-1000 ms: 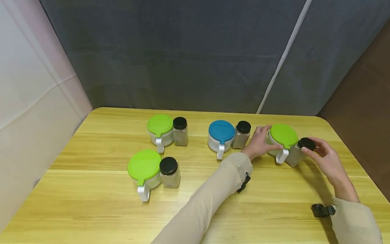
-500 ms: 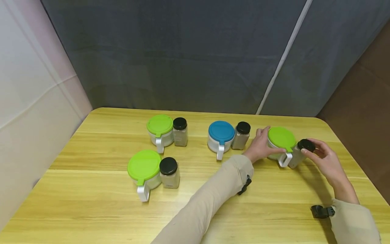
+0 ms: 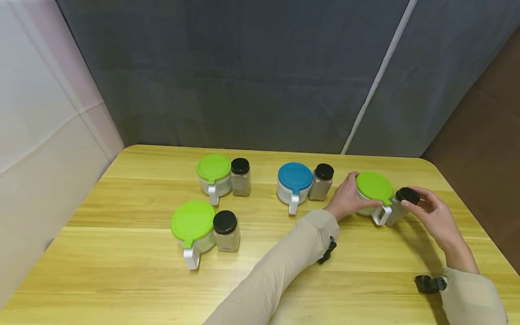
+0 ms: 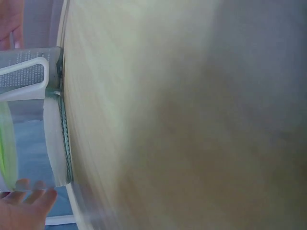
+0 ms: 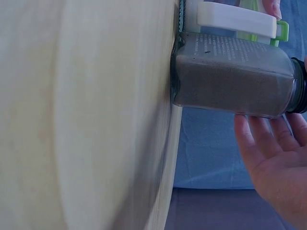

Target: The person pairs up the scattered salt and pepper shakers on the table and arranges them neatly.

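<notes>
My left hand [image 3: 347,197] grips a clear seasoning pot with a green lid [image 3: 374,185] at the right of the table. Its thumb lies along the lid's front edge, near the white handle [image 3: 382,215]. In the left wrist view, the fingertips [image 4: 36,191] press the pot's side. Right beside this pot stands a square glass spice jar [image 5: 235,76] with a black cap [image 3: 407,195], filled with greyish-brown powder. My right hand [image 3: 440,219] holds it by the cap and upper side, from the right. The jar's base meets the wooden table in the right wrist view.
Left of my hand, a blue-lidded pot [image 3: 295,177] stands beside a black-capped jar [image 3: 322,184]. Two green-lidded pots, one behind [image 3: 214,168] and one in front [image 3: 192,221], each have a jar beside them. A dark curtain [image 3: 243,81] hangs behind the table [image 3: 134,271].
The green-lidded pot in my left hand has shifted slightly left and nearer, and its handle has turned towards the right. The spice jar in my right hand has barely moved.
</notes>
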### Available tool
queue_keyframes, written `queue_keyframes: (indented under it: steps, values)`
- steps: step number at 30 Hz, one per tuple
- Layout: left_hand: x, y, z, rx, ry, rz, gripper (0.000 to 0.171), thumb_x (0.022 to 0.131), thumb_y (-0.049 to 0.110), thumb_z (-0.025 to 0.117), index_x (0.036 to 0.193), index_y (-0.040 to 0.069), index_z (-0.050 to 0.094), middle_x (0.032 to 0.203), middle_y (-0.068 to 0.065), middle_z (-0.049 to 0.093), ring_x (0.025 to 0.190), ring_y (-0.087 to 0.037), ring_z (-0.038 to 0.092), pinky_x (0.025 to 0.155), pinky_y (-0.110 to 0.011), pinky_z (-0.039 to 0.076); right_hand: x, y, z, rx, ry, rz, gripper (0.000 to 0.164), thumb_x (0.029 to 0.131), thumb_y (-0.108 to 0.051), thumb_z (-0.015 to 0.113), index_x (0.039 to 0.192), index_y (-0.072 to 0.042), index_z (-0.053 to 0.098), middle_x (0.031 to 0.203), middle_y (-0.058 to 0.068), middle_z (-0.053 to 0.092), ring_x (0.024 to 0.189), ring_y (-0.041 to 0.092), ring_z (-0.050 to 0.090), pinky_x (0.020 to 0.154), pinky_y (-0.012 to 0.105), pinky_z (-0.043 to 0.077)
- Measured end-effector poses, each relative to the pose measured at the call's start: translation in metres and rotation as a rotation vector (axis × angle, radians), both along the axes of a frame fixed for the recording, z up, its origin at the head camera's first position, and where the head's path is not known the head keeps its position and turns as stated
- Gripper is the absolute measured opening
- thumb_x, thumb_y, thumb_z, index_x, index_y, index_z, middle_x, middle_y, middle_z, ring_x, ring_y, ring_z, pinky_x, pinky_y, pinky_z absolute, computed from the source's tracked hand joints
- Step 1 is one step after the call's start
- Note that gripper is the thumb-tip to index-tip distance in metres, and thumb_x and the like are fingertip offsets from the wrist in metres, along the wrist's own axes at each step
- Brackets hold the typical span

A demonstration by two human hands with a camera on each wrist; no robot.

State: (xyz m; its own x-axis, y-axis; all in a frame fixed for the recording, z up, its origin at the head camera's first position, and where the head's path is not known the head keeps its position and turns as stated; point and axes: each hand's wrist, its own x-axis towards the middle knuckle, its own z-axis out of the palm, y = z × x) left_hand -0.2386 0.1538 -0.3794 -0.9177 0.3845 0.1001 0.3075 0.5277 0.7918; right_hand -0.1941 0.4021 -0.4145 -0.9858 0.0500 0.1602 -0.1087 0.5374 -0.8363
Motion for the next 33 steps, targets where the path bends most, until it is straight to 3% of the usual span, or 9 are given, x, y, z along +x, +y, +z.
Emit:
queue_keyframes:
  steps: [8,16,24,33]
  values:
    - [0.002,0.001,0.001,-0.088,0.074,0.032,0.096,0.061,0.057,0.07,0.134,0.013,0.028,0.122,0.003,0.039,0.103,-0.007,0.043,0.086,-0.018,0.037,0.001,0.001,0.0,-0.003,0.011,0.012,0.056,0.082,-0.039,0.059,0.132,-0.021,0.04,0.12,0.001,0.045,0.102,-0.001,0.045,0.07,0.009,0.039]
    - [0.005,0.001,0.0,-0.106,0.088,0.054,0.093,0.059,0.059,0.07,0.131,0.015,0.032,0.119,0.004,0.039,0.096,-0.007,0.045,0.08,-0.017,0.039,0.003,0.0,0.0,0.019,0.028,0.014,0.056,0.082,-0.04,0.059,0.132,-0.021,0.041,0.121,0.002,0.044,0.103,0.001,0.046,0.07,0.009,0.04]
    - [0.006,-0.002,-0.003,-0.072,0.105,0.047,0.092,0.059,0.059,0.071,0.13,0.014,0.035,0.117,0.005,0.041,0.095,-0.007,0.045,0.079,-0.017,0.04,0.004,0.003,-0.002,0.033,0.055,0.007,0.053,0.083,-0.036,0.059,0.131,-0.02,0.042,0.121,0.001,0.045,0.101,0.0,0.047,0.07,0.009,0.041]
    - [0.013,-0.003,0.001,-0.039,0.113,-0.01,0.087,0.059,0.057,0.072,0.128,0.014,0.038,0.114,0.006,0.042,0.093,-0.005,0.045,0.077,-0.016,0.039,0.008,0.014,-0.005,0.074,0.032,-0.031,0.052,0.085,-0.03,0.059,0.133,-0.023,0.039,0.125,0.003,0.039,0.102,-0.001,0.045,0.068,0.008,0.04]
